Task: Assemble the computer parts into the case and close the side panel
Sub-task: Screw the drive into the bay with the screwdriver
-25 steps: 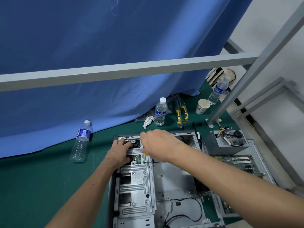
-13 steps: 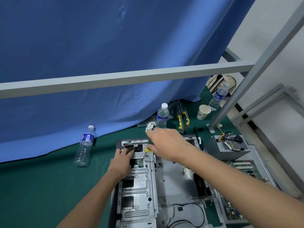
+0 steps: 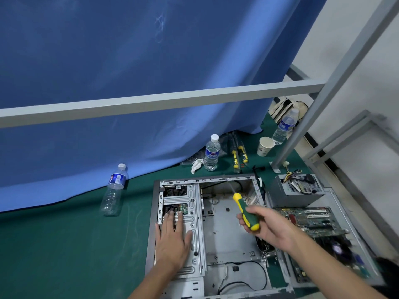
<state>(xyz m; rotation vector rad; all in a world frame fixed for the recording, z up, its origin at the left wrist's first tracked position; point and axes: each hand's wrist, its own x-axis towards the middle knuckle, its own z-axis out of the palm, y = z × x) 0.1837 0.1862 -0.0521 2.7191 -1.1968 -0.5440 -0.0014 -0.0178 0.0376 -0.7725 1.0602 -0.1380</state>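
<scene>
An open grey computer case (image 3: 218, 225) lies flat on the green mat, its inside bare but for black cables near the front. My left hand (image 3: 172, 238) rests flat with straight fingers on the metal drive cage (image 3: 192, 203) in the case's left part. My right hand (image 3: 267, 227) grips a green and yellow screwdriver (image 3: 246, 212) above the case's right side, shaft pointing up and away. A grey power supply (image 3: 293, 194) sits to the right of the case. A green motherboard (image 3: 313, 221) lies on a metal panel (image 3: 345, 234) beside it.
Two water bottles (image 3: 114, 189) (image 3: 212, 153) stand behind the case near the blue curtain, with a crumpled tissue (image 3: 197, 165) and two more screwdrivers (image 3: 238, 155). A paper cup (image 3: 265, 146) and a third bottle (image 3: 285, 126) stand at the back right. A grey metal frame bar (image 3: 164, 100) crosses overhead.
My right hand has drawn back from the drive cage's top to the right, lifting the screwdriver clear. My left hand has slid down the cage toward me and lies flat.
</scene>
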